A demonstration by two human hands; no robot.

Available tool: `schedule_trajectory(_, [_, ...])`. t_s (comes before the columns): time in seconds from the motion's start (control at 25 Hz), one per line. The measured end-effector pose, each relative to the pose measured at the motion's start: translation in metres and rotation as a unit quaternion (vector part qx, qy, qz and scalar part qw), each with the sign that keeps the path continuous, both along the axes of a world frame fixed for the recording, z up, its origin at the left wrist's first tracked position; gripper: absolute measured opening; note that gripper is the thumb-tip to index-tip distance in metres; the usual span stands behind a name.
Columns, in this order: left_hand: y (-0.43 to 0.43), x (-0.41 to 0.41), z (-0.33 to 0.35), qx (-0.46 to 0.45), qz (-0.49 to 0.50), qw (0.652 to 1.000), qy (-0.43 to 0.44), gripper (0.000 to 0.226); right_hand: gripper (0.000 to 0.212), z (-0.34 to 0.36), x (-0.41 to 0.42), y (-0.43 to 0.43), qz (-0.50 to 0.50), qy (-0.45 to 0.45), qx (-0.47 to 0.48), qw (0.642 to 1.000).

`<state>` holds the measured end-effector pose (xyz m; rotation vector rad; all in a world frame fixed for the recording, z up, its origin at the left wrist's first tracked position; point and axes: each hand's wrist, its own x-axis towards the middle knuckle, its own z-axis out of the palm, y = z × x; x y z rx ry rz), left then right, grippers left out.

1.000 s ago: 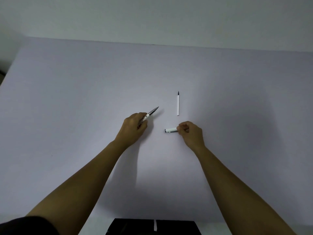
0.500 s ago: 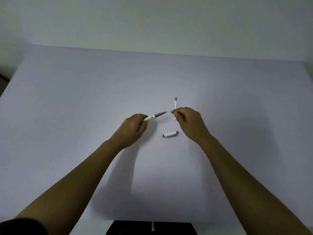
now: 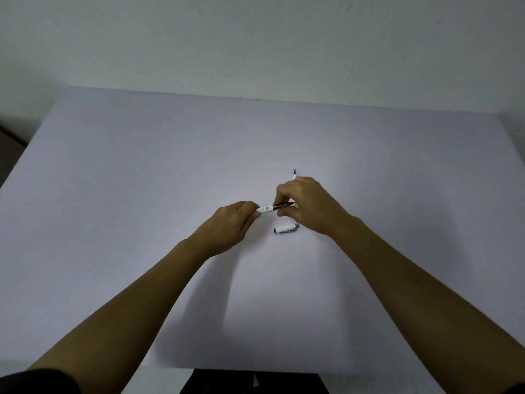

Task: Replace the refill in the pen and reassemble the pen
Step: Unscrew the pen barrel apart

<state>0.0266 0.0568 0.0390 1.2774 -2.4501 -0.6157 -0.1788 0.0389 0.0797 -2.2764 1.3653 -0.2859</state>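
Note:
My left hand grips the white front half of the pen and holds it nearly level above the table, with its dark metallic tip section pointing right. My right hand has its thumb and forefinger closed around that tip section. The other white pen half, with a silver clip, lies on the table just below my right hand. A thin white refill with a dark point lies farther back; only its far end shows above my right hand.
A pale table fills the view and ends against a plain wall at the back. Something dark sits at the near edge.
My right hand has moved from beside the refill onto the tip of the pen half in my left hand. The left hand has levelled that half and shifted it right.

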Motion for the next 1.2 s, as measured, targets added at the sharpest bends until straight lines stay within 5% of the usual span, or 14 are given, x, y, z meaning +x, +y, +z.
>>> schedule_trajectory(0.2, [-0.002, 0.001, 0.009, -0.043, -0.001, 0.999, 0.003, 0.044, 0.033, 0.010, 0.000, 0.002, -0.072, -0.015, 0.126, 0.989])
schedule_trajectory(0.28, [-0.003, 0.003, 0.011, -0.046, -0.003, 0.999, -0.007, 0.044, 0.029, 0.011, -0.002, 0.000, -0.056, 0.007, 0.132, 0.990])
schedule_trajectory(0.4, [-0.001, 0.003, 0.013, -0.048, -0.004, 0.999, -0.004, 0.043, 0.006, 0.013, -0.005, 0.001, -0.072, -0.105, 0.147, 0.981])
schedule_trajectory(0.56, [0.000, 0.002, 0.016, -0.047, -0.003, 0.999, 0.007, 0.040, 0.024, 0.015, -0.003, 0.003, -0.082, -0.108, 0.158, 0.978])
schedule_trajectory(0.76, [0.000, 0.000, 0.020, -0.053, -0.024, 0.998, 0.001, 0.039, 0.004, 0.015, -0.006, 0.006, -0.078, -0.106, 0.155, 0.979])
schedule_trajectory(1.04, [0.009, -0.002, 0.017, -0.041, -0.007, 0.999, 0.019, 0.041, 0.028, 0.015, -0.009, 0.013, -0.111, -0.098, 0.180, 0.972])
schedule_trajectory(1.2, [0.009, -0.001, 0.019, -0.045, -0.010, 0.999, 0.014, 0.041, 0.006, 0.015, -0.013, 0.015, -0.097, -0.151, 0.156, 0.971])
